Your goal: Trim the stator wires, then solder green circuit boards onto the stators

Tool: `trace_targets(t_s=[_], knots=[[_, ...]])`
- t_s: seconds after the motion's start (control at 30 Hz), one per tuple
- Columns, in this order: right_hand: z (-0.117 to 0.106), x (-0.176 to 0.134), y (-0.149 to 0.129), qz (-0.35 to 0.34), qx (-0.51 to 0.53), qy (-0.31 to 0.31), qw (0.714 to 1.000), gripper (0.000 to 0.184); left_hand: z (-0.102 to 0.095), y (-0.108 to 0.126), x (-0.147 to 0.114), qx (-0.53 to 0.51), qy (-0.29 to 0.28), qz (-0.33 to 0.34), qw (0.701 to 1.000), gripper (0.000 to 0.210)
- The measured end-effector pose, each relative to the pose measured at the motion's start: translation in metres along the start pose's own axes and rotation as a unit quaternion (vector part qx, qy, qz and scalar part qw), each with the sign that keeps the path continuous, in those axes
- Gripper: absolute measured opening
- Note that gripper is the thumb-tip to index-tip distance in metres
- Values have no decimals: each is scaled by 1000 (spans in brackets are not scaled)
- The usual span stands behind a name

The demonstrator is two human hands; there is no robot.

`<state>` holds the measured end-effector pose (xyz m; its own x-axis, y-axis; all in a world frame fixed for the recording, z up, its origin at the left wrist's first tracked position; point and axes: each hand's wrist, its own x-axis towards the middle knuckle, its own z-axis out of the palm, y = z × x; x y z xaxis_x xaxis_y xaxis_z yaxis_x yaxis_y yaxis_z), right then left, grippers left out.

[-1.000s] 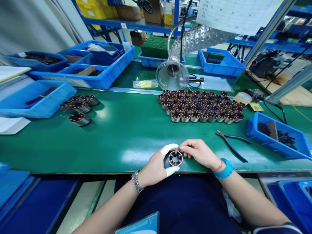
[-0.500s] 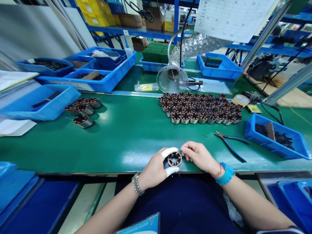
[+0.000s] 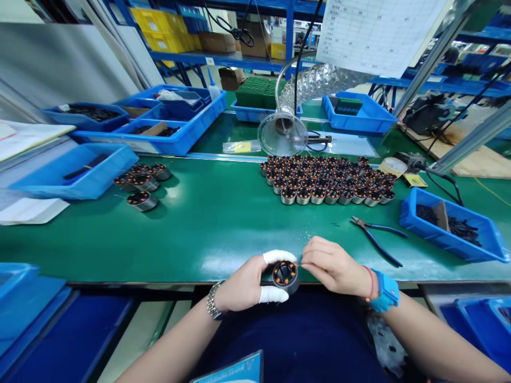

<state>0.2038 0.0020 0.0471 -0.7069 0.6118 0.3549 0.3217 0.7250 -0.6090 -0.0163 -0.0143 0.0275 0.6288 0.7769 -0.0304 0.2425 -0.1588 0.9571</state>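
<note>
My left hand (image 3: 249, 282), with white covers on thumb and forefinger, is closed around a motor stator (image 3: 286, 275). The stator is a short metal ring with black inner parts and copper windings, its open face tilted up toward me at the table's front edge. Just to its right, my right hand (image 3: 333, 266) pinches a thin copper-coloured wire (image 3: 300, 264) at the stator's rim. Farther back, several like stators (image 3: 318, 194) stand upright in tight rows. Another small group of stators (image 3: 142, 200) stands at the left.
Cutting pliers (image 3: 377, 239) lie open on the green table (image 3: 199, 223) to the right. Beyond them is a blue bin (image 3: 451, 234) of black pieces. A clear suction funnel (image 3: 282, 133) hangs behind the rows. Blue trays (image 3: 80, 178) stand at the left.
The stator has moved slightly down toward me and tilted, so its outer side shows more. My right hand has turned, its knuckles now facing up more, and shifted a little right.
</note>
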Motion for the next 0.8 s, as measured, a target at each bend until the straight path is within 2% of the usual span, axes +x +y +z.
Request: trace_targets(t_s=[0.07, 0.13, 0.2, 0.3, 0.37, 0.47, 0.53, 0.8], knots=[[10, 1, -2, 135, 93, 22, 986, 14, 2, 2, 2, 87, 33, 22, 995, 47], [22, 4, -1, 252, 161, 49, 953, 18, 5, 0, 5, 163, 67, 49, 983, 42], [34, 8, 2, 299, 181, 62, 935, 20, 7, -6, 8, 209, 97, 63, 971, 40], [41, 11, 6, 308, 170, 79, 933, 19, 5, -15, 11, 227, 112, 52, 966, 43], [41, 10, 6, 288, 139, 94, 943, 16, 1, -19, 12, 221, 100, 53, 969, 45], [40, 5, 4, 188, 38, 95, 977, 15, -3, -19, 14, 213, 83, 72, 971, 40], [41, 2, 2, 127, -33, 82, 988, 18, -4, -18, 15, 212, 81, 78, 971, 37], [54, -6, -1, 49, -230, 26, 972, 28, -5, -20, 15, 215, 75, 80, 970, 38]])
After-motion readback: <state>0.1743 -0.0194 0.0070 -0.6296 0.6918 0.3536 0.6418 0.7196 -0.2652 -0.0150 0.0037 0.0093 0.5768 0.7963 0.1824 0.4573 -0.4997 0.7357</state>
